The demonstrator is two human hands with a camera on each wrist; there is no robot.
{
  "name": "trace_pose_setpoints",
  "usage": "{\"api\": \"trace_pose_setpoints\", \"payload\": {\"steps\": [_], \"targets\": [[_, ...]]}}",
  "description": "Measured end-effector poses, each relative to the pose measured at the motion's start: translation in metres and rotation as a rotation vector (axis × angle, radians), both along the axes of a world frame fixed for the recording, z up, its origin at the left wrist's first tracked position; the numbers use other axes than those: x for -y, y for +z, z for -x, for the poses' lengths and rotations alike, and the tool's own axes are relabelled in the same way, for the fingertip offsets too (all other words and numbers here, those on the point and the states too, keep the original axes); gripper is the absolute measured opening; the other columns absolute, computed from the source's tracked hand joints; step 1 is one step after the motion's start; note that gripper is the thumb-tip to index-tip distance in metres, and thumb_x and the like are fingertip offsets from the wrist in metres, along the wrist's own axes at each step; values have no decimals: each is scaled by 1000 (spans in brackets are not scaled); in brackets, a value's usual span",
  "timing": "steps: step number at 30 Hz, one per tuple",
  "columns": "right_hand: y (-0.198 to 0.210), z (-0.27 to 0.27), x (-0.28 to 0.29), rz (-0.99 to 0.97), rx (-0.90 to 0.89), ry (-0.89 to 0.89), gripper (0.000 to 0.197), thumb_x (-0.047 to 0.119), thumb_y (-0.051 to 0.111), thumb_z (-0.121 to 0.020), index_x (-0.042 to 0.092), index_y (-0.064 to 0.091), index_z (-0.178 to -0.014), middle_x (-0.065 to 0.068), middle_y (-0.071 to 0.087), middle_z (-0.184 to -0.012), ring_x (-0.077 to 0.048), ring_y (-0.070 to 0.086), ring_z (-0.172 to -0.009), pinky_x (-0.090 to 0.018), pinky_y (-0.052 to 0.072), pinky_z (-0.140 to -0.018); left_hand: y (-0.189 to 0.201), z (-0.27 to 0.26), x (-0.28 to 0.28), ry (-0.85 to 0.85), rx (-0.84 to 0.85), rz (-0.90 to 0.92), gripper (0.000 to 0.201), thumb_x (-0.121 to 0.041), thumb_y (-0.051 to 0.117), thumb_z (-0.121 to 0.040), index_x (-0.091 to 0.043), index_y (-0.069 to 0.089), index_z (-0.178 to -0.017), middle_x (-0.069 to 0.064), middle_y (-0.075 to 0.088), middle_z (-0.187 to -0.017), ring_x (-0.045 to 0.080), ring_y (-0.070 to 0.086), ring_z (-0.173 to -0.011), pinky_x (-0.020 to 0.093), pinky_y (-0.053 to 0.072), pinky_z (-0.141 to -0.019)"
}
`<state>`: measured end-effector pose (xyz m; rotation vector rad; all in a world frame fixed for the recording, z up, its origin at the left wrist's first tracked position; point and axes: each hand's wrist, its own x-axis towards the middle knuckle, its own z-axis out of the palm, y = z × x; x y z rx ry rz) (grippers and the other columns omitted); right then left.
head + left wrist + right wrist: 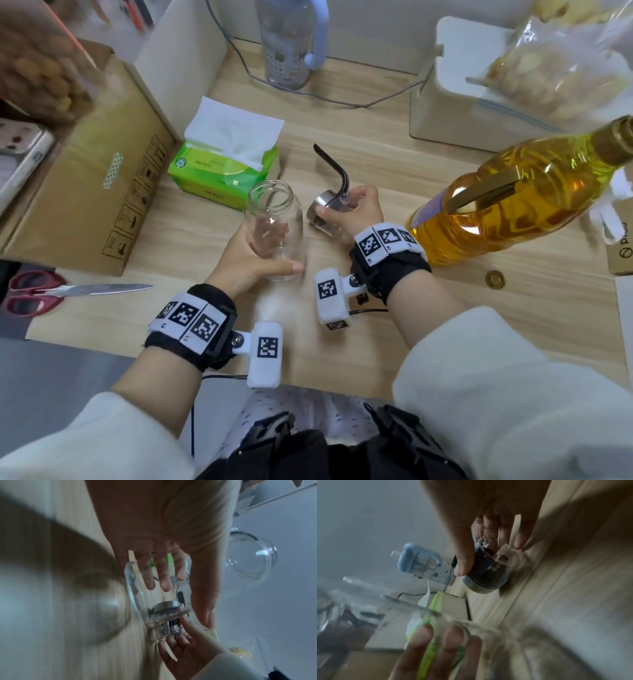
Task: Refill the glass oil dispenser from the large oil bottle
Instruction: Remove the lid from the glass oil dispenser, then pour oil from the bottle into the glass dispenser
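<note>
An empty glass dispenser jar [275, 226] with no lid stands on the wooden desk [359, 342], and my left hand [251, 260] grips its lower body. Just right of it my right hand [349, 214] holds the dispenser's metal lid [323, 207], whose black spout [334, 168] points away from me. The lid [485, 577] rests low against the desk in the right wrist view. The large oil bottle [507, 202], full of yellow oil with a gold cap, stands at the right. Through the glass [135, 595] the left wrist view shows my fingers [163, 574] and the lid [167, 607].
A green tissue pack [222, 168] lies behind the jar. A cardboard box [89, 192] fills the left side, with red scissors [61, 291] before it. A blue water bottle [291, 41], a white box [462, 102], a grey cable and a gold ring [494, 279] also sit here.
</note>
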<state>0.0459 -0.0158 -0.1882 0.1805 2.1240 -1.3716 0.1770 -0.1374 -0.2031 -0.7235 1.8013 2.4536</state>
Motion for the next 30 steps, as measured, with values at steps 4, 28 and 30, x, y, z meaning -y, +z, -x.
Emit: {"api": "trace_pose_setpoints", "payload": {"steps": [4,28,30], "targets": [[8,3,-11,-120,-64,99,91,27,74,-75,11,18,-144,-14,33,-148,-27,34,-136,-35,28,-112,2,5,-9,-94,-6,12,68,-4,81,-35,-22,56,-95,-18,70,-83,-5,62,-86,15,50,-75],[116,-18,-120,-292,-471,89,45,26,56,-88,9,43,-128,-6,53,-127,-19,48,-117,-22,34,-87,-7,60,-87,-231,-34,299,101,-24,86,-43,-2,37,-128,21,52,-129,28,52,-119,34,43,-101],[109,-20,-116,-193,-455,18,49,21,58,-87,10,39,-130,-5,48,-133,-16,44,-123,-19,32,-91,-11,60,-89,-232,-24,309,93,-11,85,-50,-2,35,-128,15,51,-127,19,53,-115,23,42,-99]]}}
